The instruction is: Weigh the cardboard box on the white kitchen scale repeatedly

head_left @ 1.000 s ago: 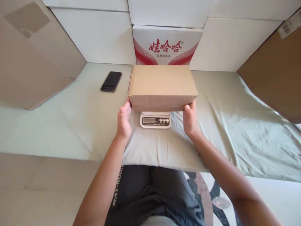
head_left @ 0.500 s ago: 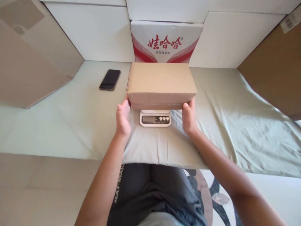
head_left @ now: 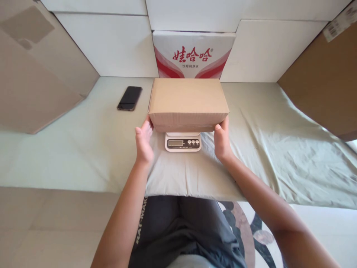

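Observation:
A closed brown cardboard box sits over a white digital kitchen scale, hiding most of its platform. Only the scale's front panel, with a grey display and several round buttons, sticks out below the box. My left hand has its fingers against the box's left side near the front corner, its thumb pointing up and apart from the cardboard. At the opposite corner, my right hand holds the right side, its thumb by the front face. The fingertips of both hands are partly hidden by the box.
Left of the box, a black smartphone lies on the pale green cloth. A white and red carton stands behind, against white panels. Large cardboard cartons flank the surface at left and right.
The whole view has shifted slightly, so everything appears a little lower and further left. Both hands stay at the box's sides, and the box remains over the scale.

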A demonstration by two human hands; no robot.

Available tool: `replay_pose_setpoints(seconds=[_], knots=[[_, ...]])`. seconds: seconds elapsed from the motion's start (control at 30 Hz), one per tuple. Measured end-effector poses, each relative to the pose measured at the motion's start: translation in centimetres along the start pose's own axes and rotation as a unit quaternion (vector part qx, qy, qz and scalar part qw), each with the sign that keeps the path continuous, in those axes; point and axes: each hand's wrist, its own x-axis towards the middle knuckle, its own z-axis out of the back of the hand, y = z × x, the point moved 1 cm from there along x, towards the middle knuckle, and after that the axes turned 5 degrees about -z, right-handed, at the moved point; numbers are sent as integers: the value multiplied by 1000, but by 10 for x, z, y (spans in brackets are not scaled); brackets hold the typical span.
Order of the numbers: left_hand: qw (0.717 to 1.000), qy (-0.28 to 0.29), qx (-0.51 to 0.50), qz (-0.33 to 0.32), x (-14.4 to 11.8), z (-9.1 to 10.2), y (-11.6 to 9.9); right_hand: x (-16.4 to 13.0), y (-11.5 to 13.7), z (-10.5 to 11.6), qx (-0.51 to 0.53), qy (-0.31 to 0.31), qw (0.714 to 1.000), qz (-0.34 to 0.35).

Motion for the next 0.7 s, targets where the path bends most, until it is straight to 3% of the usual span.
replay_pose_setpoints(seconds=[0.17, 0.4, 0.7], knots=[[999, -11, -40, -35, 6, 6, 1, 4, -12, 10, -6, -37, 999, -16], [999, -18, -41, -26, 7, 5, 4, 7, -15, 11, 34, -51, 997, -36], [999, -16, -23, -19, 7, 5, 5, 8, -15, 16, 108, -112, 983, -94]])
